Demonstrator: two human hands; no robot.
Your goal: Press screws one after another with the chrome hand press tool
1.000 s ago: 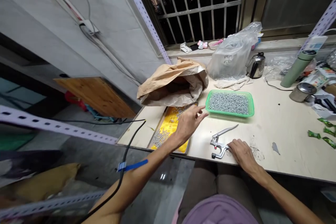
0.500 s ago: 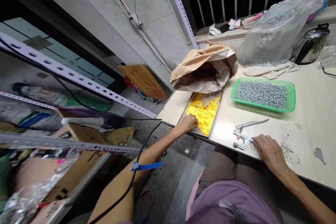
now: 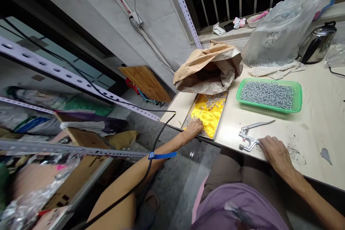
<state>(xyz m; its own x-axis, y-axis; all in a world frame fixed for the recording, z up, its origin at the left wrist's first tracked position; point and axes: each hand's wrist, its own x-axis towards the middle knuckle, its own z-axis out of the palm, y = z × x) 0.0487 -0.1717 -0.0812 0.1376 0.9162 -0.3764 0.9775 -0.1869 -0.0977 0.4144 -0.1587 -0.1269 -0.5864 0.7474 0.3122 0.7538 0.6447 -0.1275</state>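
Observation:
My left hand point(image 3: 194, 128) rests low over the yellow cloth point(image 3: 214, 120) of a shallow tray at the table's front edge, its fingers curled down. Small metal pins point(image 3: 190, 120) lie beside that hand, with more heaped at the tray's far end; whatever its fingertips pinch is hidden. On the right, my right hand point(image 3: 275, 152) is closed over the lower handle of metal hand pliers point(image 3: 248, 142), which lie on the tabletop with their upper handle spread away. Most of the held handle is hidden under my fingers.
A green basket point(image 3: 298, 97) full of small metal pins stands behind the pliers. An open brown paper sack point(image 3: 188, 73) overhangs the tray's far end. Farther back are a clear plastic bag point(image 3: 280, 32), a cloth and a kettle point(image 3: 318, 45). A black cord point(image 3: 147, 172) crosses my left arm.
My left hand has shifted slightly within the tray, and more pins show on its left. The cord and blue strap on my left arm have moved right and up. My right hand stays put.

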